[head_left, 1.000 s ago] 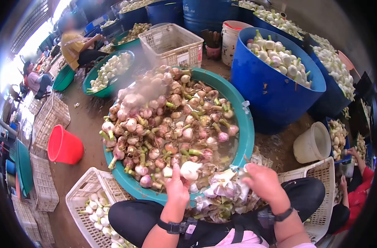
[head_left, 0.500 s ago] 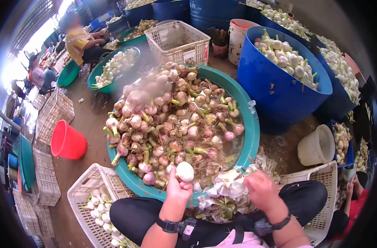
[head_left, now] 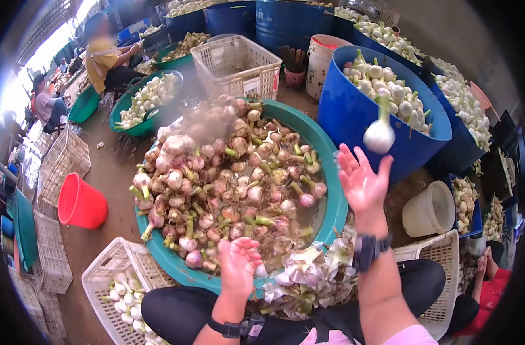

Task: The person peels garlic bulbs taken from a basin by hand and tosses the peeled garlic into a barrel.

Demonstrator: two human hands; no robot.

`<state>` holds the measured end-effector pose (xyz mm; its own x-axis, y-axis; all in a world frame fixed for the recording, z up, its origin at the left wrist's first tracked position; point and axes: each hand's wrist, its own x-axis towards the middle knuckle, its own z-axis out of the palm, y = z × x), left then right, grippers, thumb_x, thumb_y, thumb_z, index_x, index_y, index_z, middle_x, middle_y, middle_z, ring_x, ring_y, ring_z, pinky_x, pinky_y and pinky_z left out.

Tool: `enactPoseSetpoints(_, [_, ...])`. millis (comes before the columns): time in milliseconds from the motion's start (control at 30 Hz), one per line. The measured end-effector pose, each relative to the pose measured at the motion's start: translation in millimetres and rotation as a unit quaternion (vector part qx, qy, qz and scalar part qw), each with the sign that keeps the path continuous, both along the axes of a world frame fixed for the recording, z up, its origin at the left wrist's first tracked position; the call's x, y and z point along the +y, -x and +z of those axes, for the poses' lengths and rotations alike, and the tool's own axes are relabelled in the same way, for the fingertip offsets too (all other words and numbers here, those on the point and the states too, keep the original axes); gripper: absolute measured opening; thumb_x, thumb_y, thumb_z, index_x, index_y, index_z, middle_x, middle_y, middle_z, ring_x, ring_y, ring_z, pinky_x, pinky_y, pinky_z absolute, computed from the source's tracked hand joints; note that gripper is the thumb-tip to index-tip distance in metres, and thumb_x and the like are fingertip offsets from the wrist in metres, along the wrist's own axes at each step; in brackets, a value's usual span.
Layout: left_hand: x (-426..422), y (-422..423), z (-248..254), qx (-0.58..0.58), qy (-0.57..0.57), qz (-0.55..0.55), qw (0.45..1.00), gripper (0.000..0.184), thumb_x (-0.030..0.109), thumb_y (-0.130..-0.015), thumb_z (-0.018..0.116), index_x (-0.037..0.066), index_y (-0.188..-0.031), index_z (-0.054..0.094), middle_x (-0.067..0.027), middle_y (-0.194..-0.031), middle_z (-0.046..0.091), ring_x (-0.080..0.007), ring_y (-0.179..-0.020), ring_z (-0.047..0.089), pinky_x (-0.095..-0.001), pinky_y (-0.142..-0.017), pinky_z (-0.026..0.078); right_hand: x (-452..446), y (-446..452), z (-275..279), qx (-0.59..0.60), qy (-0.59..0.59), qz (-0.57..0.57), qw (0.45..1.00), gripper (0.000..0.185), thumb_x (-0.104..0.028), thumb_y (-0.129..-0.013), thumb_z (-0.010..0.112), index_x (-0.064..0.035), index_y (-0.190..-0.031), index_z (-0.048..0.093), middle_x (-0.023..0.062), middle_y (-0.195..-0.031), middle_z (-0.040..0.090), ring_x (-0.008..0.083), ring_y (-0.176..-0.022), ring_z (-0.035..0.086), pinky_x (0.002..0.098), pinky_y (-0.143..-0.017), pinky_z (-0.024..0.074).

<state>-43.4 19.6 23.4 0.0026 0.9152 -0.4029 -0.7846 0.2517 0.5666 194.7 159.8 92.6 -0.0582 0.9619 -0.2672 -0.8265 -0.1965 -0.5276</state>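
A peeled white garlic bulb with a green stem hangs in the air in front of the big blue tub. Just below and left of it, my right hand is raised with fingers spread, not touching the bulb. My left hand is open and empty over the near edge of the green basin. Unpeeled garlic is heaped in that basin, partly in brown water. Between my hands, loose garlic skins lie piled on the basin's near rim.
A white crate with peeled garlic stands at my left knee. Around the basin are a red bucket, a cream bucket and a white crate. People sit at upper left and lower right.
My right hand has moved up and right from the skins and opened. The white bulb has left my left hand and is now airborne by the blue tub. My left hand has opened.
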Motion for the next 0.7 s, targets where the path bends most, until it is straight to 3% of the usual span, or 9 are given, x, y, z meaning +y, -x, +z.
enactPoseSetpoints(100, [8,-20,-11,0.056,0.012,-0.058,0.997,0.043,0.047,-0.09,0.035,0.007,-0.097,0.049,-0.008,-0.088,0.056,-0.0155,-0.07,0.053,-0.0285,-0.062,0.045,64,-25,-89,-0.28,-0.009,0.127,0.951,0.031,-0.036,-0.088,0.042,-0.0104,-0.074,0.051,0.0075,-0.074,0.059,0.0207,-0.064,0.059,0.0313,-0.049,0.0464])
enactPoseSetpoints(133, [10,-23,-14,0.052,-0.004,-0.06,0.997,0.043,0.047,-0.09,0.035,0.007,-0.097,0.049,-0.008,-0.088,0.056,-0.0155,-0.07,0.053,-0.0285,-0.062,0.045,78,-24,-155,-0.525,-0.036,0.126,0.841,0.025,-0.03,-0.083,0.045,-0.0087,-0.075,0.055,0.0099,-0.072,0.061,0.0255,-0.058,0.057,0.0358,-0.047,0.0442])
enactPoseSetpoints(167, [10,-25,-17,0.119,0.01,-0.071,0.99,0.039,0.043,-0.09,0.037,0.007,-0.097,0.049,-0.0081,-0.088,0.056,-0.0157,-0.07,0.053,-0.0286,-0.062,0.045,97,-29,-239,-0.844,-0.113,0.121,0.51,0.022,-0.025,-0.077,0.049,-0.006,-0.082,0.059,0.0154,-0.079,0.063,0.0316,-0.066,0.059,0.0402,-0.059,0.0466])
enactPoseSetpoints(200, [10,-26,-20,0.188,0.023,-0.082,0.978,0.035,0.039,-0.091,0.038,0.007,-0.098,0.049,-0.0081,-0.089,0.056,-0.0158,-0.07,0.054,-0.0286,-0.062,0.046,61,1,-208,-0.903,-0.064,0.105,0.412,0.026,-0.021,-0.073,0.05,-0.0036,-0.09,0.06,0.019,-0.085,0.062,0.0355,-0.077,0.06,0.0422,-0.075,0.0446])
enactPoseSetpoints(333, [7,-14,-40,0.122,0.065,-0.046,0.989,0.032,0.035,-0.091,0.041,0.006,-0.104,0.047,-0.0086,-0.097,0.055,-0.0154,-0.077,0.052,-0.0305,-0.066,0.044,41,27,-206,-0.905,-0.074,0.241,0.343,0.026,-0.019,-0.073,0.052,-0.0012,-0.092,0.056,0.0199,-0.09,0.062,0.0352,-0.085,0.059,0.0425,-0.08,0.043])
enactPoseSetpoints(467, [8,-28,-35,0.134,0.162,-0.027,0.977,0.047,0.048,-0.088,0.038,0.008,-0.113,0.044,-0.0081,-0.102,0.053,-0.0178,-0.087,0.052,-0.0332,-0.071,0.045,-16,80,-122,-0.505,0.008,0.062,0.861,0.059,-0.013,-0.077,0.06,-0.0035,-0.127,0.029,0.018,-0.103,0.055,0.031,-0.076,0.059,0.042,-0.071,0.0474])
enactPoseSetpoints(533, [10,-33,-20,0.094,0.102,-0.088,0.986,0.06,0.06,-0.086,0.031,0.011,-0.118,0.043,-0.0071,-0.099,0.055,-0.0198,-0.092,0.055,-0.0348,-0.072,0.047,-59,103,-88,-0.589,-0.116,0.008,0.8,0.068,-0.008,-0.079,0.056,-0.0065,-0.136,0.018,0.0162,-0.107,0.051,0.0271,-0.097,0.052,0.0386,-0.084,0.0427])
enactPoseSetpoints(633, [13,-16,-26,0.101,0.085,0.007,0.991,0.039,0.041,-0.09,0.043,0.008,-0.108,0.048,-0.004,-0.084,0.057,-0.0112,-0.064,0.054,-0.0237,-0.053,0.043,-99,104,-60,-0.786,-0.399,0.045,0.469,0.032,-0.011,-0.074,0.056,0.0041,-0.103,0.054,0.02,-0.095,0.054,0.031,-0.092,0.054,0.0389,-0.084,0.0431])
enactPoseSetpoints(700, [9,-8,-29,0.183,0.079,-0.033,0.979,0.03,0.033,-0.088,0.048,0.006,-0.1,0.051,-0.0024,-0.078,0.056,-0.0091,-0.061,0.052,-0.0225,-0.05,0.041,-116,97,-67,-0.783,-0.415,0.1,0.452,0.023,-0.013,-0.073,0.056,0.0015,-0.091,0.056,0.0172,-0.085,0.057,0.0288,-0.083,0.056,0.0376,-0.077,0.0458])
